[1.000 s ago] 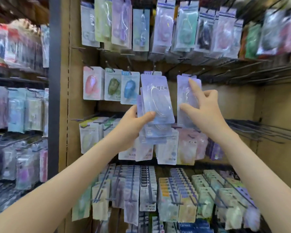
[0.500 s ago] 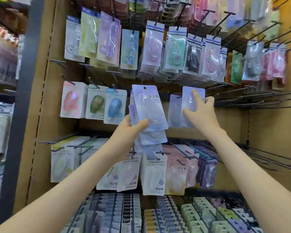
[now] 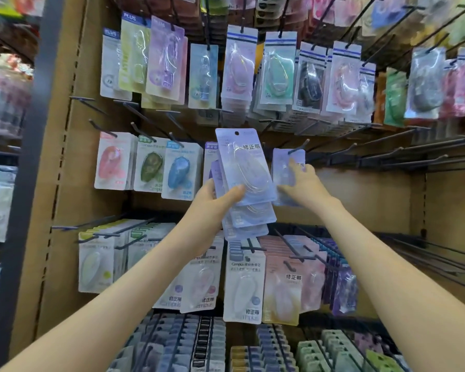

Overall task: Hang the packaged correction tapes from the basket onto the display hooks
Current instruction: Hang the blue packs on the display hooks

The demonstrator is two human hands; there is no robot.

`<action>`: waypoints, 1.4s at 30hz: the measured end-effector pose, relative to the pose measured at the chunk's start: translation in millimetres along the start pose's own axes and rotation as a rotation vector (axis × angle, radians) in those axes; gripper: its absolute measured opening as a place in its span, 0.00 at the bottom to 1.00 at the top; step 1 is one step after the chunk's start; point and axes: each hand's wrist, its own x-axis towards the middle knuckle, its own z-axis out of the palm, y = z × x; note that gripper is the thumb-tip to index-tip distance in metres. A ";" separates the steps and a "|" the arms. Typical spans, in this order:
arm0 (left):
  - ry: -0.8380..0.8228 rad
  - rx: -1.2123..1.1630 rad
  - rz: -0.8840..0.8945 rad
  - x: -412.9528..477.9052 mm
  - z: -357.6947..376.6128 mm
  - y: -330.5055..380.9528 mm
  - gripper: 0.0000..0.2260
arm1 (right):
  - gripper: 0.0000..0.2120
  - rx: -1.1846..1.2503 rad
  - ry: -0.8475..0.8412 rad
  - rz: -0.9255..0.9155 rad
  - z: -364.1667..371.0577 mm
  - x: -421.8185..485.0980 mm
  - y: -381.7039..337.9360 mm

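My left hand (image 3: 215,198) grips a fanned stack of lilac correction tape packs (image 3: 244,183) at mid-height in front of the pegboard, thumb across the front pack. Just to the right, one lilac pack (image 3: 287,167) hangs on a black display hook (image 3: 298,146). My right hand (image 3: 305,183) holds that pack at its lower part, fingers against its front. The basket is out of view.
Rows of black hooks cover the brown pegboard. Pink, green and blue tape packs (image 3: 148,165) hang left of my hands. Bare hooks (image 3: 387,154) stick out to the right. More packs hang above (image 3: 277,73) and below (image 3: 244,285).
The view has tilted upward, so the shelves appear lower. My right hand slid down from the top of the lilac pack to its lower part; the pack now hangs on the hook.
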 end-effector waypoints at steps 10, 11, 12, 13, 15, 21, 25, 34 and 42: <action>-0.091 0.151 0.090 -6.9 16.6 -2.2 0.12 | 0.38 0.832 0.025 -0.211 -11.0 -100.0 -35.0; -0.110 0.164 0.098 -9.0 22.7 -2.1 0.11 | 0.38 0.831 0.045 -0.235 -8.0 -103.0 -34.8; -0.127 0.170 0.099 -9.4 26.8 -3.2 0.11 | 0.38 0.840 0.072 -0.246 -6.0 -104.9 -34.0; -0.147 0.173 0.090 -9.9 30.8 -2.8 0.11 | 0.37 0.856 0.095 -0.240 -5.0 -107.2 -33.4; -0.188 0.177 0.048 -9.9 34.5 -2.3 0.11 | 0.35 0.877 0.115 -0.209 -1.3 -109.5 -26.0; -0.287 0.115 -0.099 -8.2 37.7 -8.6 0.16 | 0.35 0.881 0.137 -0.175 -1.3 -117.7 -17.7; -0.334 0.010 -0.125 -10.3 35.8 -12.2 0.13 | 0.35 0.998 0.154 -0.126 3.8 -112.3 -17.6; -0.061 0.129 -0.048 -2.2 38.0 -16.0 0.10 | 0.32 0.888 0.256 -0.182 9.1 -111.5 -3.5; 0.054 0.116 0.054 5.1 25.7 -0.4 0.11 | 0.31 0.351 0.282 -0.169 -22.9 -85.4 6.4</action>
